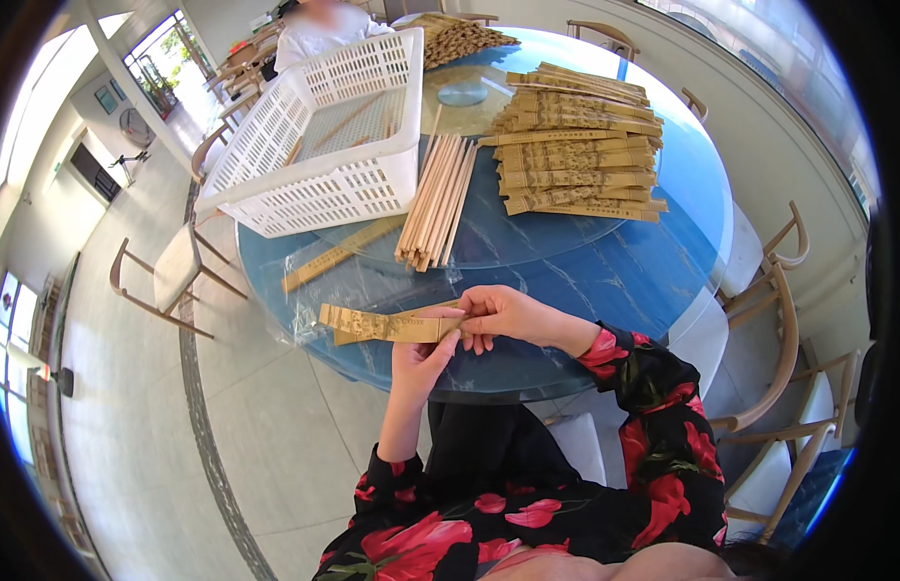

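My left hand is closed round a flat, printed kraft-paper chopstick sleeve near the table's front edge. At the sleeve's right end, the fingers of my right hand are pinched together on it. Part of another brown sleeve shows behind the held one; whether my left hand grips it too is unclear. Beyond my hands lies a bundle of bare wooden chopsticks, side by side. To the right of them is a large heap of brown paper sleeves.
A white slotted plastic crate with a few loose sticks stands at the left. Clear plastic film lies before it. The blue round table carries another brown pile at the back. A person sits beyond; wooden chairs surround the table.
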